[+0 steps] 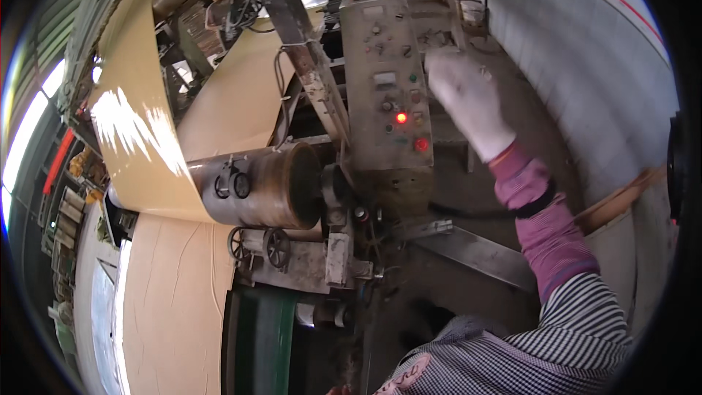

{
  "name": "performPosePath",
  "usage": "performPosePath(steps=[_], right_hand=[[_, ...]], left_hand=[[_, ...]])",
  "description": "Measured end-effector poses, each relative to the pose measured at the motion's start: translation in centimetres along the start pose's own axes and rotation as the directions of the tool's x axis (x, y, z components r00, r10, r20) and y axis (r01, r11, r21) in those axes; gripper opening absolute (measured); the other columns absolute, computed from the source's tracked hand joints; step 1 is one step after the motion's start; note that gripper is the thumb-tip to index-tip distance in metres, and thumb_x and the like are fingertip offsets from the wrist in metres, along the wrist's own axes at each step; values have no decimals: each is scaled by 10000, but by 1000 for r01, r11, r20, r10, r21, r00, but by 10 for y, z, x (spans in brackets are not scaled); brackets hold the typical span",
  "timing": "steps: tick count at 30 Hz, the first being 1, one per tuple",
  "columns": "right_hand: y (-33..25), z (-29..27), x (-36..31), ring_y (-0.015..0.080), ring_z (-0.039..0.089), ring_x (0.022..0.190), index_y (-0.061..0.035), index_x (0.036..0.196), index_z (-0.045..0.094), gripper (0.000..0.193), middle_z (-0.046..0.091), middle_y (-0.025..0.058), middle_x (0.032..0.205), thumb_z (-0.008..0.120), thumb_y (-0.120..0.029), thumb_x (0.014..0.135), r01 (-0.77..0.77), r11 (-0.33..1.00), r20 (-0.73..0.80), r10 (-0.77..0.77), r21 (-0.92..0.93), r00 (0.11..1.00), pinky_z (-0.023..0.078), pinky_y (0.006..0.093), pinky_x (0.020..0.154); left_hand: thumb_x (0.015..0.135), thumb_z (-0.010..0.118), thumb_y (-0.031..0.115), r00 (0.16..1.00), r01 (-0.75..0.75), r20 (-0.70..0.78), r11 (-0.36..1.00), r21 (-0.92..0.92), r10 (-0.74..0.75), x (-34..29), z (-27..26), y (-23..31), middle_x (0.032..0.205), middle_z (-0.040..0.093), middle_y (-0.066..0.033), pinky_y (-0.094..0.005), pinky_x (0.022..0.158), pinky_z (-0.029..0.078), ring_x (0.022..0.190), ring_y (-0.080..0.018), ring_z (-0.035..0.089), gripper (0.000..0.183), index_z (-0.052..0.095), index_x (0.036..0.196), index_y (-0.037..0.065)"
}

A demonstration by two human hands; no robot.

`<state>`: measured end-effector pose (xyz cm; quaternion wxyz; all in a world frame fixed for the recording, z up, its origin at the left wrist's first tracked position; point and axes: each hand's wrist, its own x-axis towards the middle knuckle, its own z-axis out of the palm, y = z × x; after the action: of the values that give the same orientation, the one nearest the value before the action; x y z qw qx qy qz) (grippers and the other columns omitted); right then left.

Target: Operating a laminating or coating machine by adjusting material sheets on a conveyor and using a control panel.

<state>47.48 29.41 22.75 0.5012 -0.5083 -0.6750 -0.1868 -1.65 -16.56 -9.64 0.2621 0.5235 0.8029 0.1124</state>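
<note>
My right hand (464,99), in a white glove with a pink sleeve behind it, is raised beside the right edge of a grimy grey control panel (384,80) with knobs, buttons and two red lights. The fingers look loosely curled and hold nothing that I can see. To the left of the panel, a rusty steel roller (270,183) carries a wide tan veneer sheet (146,139) that runs down from above and out toward the lower left. My left hand is out of sight.
A green conveyor belt (267,340) runs below the roller. A white tiled wall (585,66) stands on the right. A metal plate (475,249) and dark, dirty floor lie below the panel. More machinery stands at the far back.
</note>
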Motion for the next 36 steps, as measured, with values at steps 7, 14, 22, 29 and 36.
performPosePath(steps=[7, 14, 22, 29, 36], right_hand=[[45, 56, -131, 305, 600, 989, -133, 1124, 617, 261, 612, 100, 1076, 516, -173, 886, -191, 941, 364, 287, -278, 886, 519, 434, 797], [82, 97, -191, 345, 459, 1210, -31, 1238, 553, 533, 472, 169, 1291, 643, -219, 748, 118, 915, 461, 81, -386, 884, 407, 413, 1003], [85, 101, -171, 316, 452, 1219, -16, 1229, 565, 444, 458, 141, 1296, 555, -168, 812, 138, 934, 468, 35, -331, 883, 422, 403, 968], [93, 104, -167, 304, 459, 1204, -32, 1211, 580, 423, 467, 126, 1264, 545, -149, 805, 158, 933, 455, 6, -322, 890, 431, 385, 954], [95, 106, -165, 300, 476, 1188, -34, 1170, 599, 391, 483, 136, 1243, 539, -154, 803, 167, 946, 467, -19, -278, 884, 436, 392, 945]], left_hand=[[837, 686, 125, 965, 260, 101, 923, -285, -240, -17, -11, 16, 731, 590, -13, -315, 625, 458, 697, -111, 523, 122, 638, 798, 19], [836, 683, 130, 968, 249, 77, 926, -285, -237, 1, 12, 20, 788, 624, -71, -298, 659, 479, 704, -150, 565, 134, 659, 863, 1], [833, 685, 129, 966, 251, 13, 929, -272, -257, 32, 5, 69, 793, 625, -76, -300, 662, 482, 705, -158, 570, 151, 653, 898, -3], [830, 687, 128, 967, 247, -1, 934, -259, -256, 49, -1, 82, 798, 626, -81, -302, 664, 485, 705, -164, 574, 171, 649, 929, -7], [827, 689, 127, 965, 252, -3, 935, -249, -261, 47, 0, 88, 803, 627, -85, -303, 667, 488, 706, -171, 578, 196, 644, 960, -10]])
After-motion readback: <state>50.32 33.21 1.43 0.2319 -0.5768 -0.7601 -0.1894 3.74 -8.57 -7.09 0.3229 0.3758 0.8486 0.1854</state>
